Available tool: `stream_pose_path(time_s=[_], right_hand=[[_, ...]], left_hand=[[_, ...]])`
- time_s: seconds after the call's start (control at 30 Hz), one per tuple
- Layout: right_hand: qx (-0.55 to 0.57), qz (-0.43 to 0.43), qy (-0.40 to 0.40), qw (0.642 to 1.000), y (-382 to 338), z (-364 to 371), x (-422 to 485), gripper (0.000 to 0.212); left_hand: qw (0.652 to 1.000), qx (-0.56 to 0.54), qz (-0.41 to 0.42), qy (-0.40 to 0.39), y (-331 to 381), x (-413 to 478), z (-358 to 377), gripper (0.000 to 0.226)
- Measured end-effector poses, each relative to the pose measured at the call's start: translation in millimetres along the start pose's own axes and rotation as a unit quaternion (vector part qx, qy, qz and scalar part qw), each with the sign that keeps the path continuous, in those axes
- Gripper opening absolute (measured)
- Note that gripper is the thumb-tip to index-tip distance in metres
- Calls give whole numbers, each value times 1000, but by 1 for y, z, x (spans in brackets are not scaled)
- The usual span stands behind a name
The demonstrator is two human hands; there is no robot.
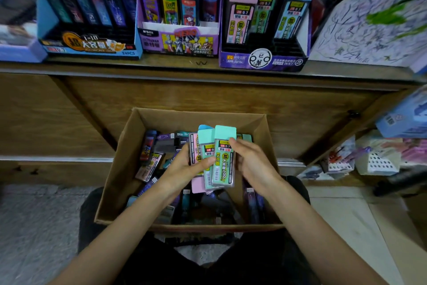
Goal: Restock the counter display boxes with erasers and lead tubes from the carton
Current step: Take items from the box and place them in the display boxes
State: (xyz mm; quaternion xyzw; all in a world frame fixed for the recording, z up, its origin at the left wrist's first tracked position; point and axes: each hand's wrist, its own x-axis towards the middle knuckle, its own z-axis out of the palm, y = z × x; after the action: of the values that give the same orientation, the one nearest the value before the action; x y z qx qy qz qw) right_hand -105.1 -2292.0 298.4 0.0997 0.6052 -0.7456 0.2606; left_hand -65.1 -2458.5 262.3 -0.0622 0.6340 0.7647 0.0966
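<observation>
Here, both hands meet over the carton, close together on one bundle.

- The left hand (184, 169) grips a fanned bundle of lead tubes (223, 160), with the thumb across their fronts and the fingers curled behind.
- The right hand (251, 162) touches the right edge of the front tube, one fingertip on its label; whether it actually grips cannot be told.
- The tubes' long axis runs from the person toward the desk. The mint caps point away, a blue cap shows behind them, and a pink end sticks out toward the person.
- The front tube's label reads "2B 0.7" and, lengthwise, "200".
- The bundle hangs just above the open carton (120, 169), which rests on the person's lap and holds more tubes lying jumbled.
- Beyond it, on the wooden desk (138, 67), three display boxes stand side by side.
- The blue box (92, 47) holds dark tubes upright and reads "1-10" and "24PCS".
- The Ultraman box (180, 42) in the middle reads "ULTRAMAN" and "HERO".
- The purple box (261, 60) on the right holds pink, mint and blue capped tubes marked "2B 0.7" — caps up, leaning back.
</observation>
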Motion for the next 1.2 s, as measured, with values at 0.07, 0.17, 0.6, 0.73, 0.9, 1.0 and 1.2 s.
stream_pose_path(time_s=[0.07,0.17,0.6,0.73,0.9,1.0,1.2], right_hand=[[-91,-55,-21,994,-24,-7,-3,24],[-177,-124,-41,975,-66,-17,-8,14],[-204,-377,70,901,-236,-29,-2,10],[-261,-403,99,871,-271,-16,18,10],[-400,-441,123,794,-282,-7,42,13],[-431,-427,112,787,-277,-8,50,17],[-371,-380,65,845,-277,-11,52,22]], left_hand=[[1000,12,10,-14,16,4,3,54],[999,22,29,-20,41,10,8,51],[989,19,142,36,135,43,9,49],[987,26,151,44,144,45,5,53],[986,40,157,48,145,41,0,51],[985,48,156,55,145,38,-3,50],[984,55,160,57,149,38,-1,47]])
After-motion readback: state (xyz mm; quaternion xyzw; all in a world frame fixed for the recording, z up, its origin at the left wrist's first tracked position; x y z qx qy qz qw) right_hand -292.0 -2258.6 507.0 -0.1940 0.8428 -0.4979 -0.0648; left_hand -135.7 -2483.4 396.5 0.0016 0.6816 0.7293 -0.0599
